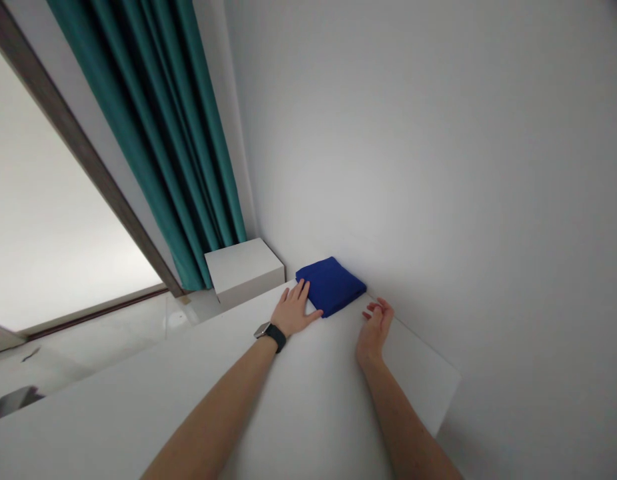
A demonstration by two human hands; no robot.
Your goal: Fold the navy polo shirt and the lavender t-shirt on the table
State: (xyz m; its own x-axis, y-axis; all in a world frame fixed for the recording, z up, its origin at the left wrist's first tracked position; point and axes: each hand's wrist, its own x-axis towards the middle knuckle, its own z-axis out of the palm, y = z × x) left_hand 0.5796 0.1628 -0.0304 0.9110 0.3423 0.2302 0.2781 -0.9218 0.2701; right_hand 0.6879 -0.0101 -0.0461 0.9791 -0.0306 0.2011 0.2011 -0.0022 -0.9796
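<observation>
The left hand (291, 312) lies flat with its fingers spread, fingertips and thumb at the near-left edge of a blue cloth (333, 287). The right hand (374, 330), its fingers loosely curled around nothing visible, is just beside the cloth's right corner. The cloth lies on the white table (188, 387) by the wall (413, 133). It is already in a flat, folded bundle, so the folding looks mostly done; whether any smoothing is left cannot be told. Beyond the table's far edge are a white box (246, 267) and a green curtain (158, 133).
</observation>
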